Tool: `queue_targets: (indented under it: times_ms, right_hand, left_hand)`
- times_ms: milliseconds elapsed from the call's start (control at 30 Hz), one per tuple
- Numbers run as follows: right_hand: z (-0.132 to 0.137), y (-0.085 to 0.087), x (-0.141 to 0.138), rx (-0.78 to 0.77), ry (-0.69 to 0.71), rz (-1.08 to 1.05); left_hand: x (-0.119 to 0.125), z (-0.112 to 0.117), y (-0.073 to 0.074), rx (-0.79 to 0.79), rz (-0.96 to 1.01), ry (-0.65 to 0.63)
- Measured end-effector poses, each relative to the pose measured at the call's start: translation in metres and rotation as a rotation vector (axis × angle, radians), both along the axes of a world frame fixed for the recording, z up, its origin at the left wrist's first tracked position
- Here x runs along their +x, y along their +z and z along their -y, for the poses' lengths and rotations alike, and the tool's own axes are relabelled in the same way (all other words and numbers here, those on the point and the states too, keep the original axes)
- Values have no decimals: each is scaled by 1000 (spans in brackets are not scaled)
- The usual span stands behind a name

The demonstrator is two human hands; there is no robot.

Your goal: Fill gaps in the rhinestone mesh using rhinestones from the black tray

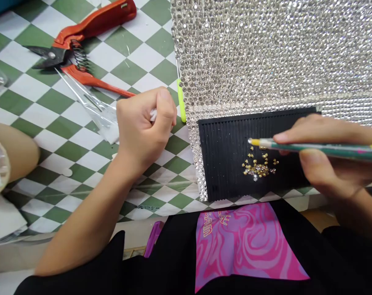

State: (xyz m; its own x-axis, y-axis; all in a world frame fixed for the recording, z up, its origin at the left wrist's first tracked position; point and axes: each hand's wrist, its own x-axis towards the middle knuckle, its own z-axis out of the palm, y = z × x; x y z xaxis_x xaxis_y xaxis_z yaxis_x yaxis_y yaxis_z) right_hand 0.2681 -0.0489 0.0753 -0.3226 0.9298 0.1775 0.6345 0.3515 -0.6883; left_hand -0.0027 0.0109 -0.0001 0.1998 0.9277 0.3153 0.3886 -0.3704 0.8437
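My right hand [324, 151] grips a green rhinestone picker pencil [333, 150] with a yellow tip. A small shiny stone appears at that tip, above a black ribbed tray [225, 155]. Loose gold-backed rhinestones [261, 169] lie in a small heap on the tray below the tip. My left hand [147, 127] is closed in a fist on the left, over the checkered cloth. A bit of something white shows between its thumb and fingers; most of it is hidden. Beyond the tray spreads a sheet covered in silver rhinestones [275, 53], with the tray lying over its near edge.
Red-handled pruning shears [81, 49] lie spread at the upper left. Beside them is a clear plastic bag [96, 110]. A yellow-green handle [181, 100] pokes out from the sheet's left edge. A beige container [13, 155] stands at the far left on the checkered tablecloth [164, 200].
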Motion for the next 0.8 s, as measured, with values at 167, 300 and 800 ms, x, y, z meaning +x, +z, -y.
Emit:
queue_targets:
  times_ms: [167,300,800]
  right_hand:
    - [-50,-11,-38,89,208,-175]
    - [-76,-22,-61,31,295,-161]
    - [-71,-15,-59,35,270,-107]
  left_hand:
    - [-1,0,0,-4,-17,-5]
    - [-2,0,0,-21,-28,-4]
    - [-2,2,1,-51,-36,5]
